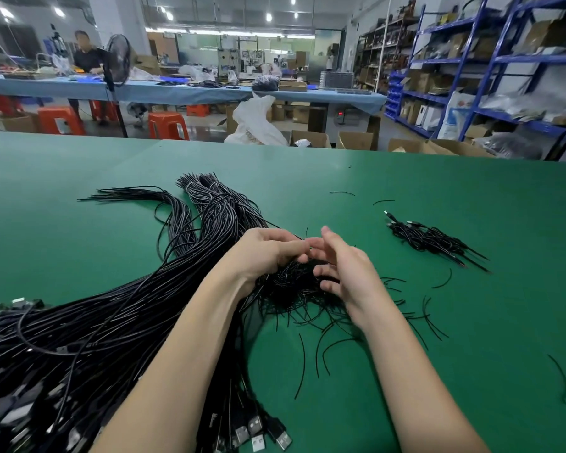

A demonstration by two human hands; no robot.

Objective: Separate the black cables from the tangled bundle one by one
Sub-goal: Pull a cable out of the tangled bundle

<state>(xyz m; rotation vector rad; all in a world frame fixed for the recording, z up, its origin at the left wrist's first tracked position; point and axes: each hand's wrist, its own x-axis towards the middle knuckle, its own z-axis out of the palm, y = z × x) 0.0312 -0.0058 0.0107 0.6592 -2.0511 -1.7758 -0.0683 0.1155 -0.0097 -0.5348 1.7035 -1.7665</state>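
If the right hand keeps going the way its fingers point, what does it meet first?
The right hand points up and left, toward the left hand. It would likely meet that hand's fingers first, just above the tangled bundle; depth is uncertain.

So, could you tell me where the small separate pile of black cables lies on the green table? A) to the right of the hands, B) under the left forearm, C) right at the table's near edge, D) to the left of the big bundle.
A: the small pile of black cables lies apart on the green table, to the right of the right hand and the left hand.
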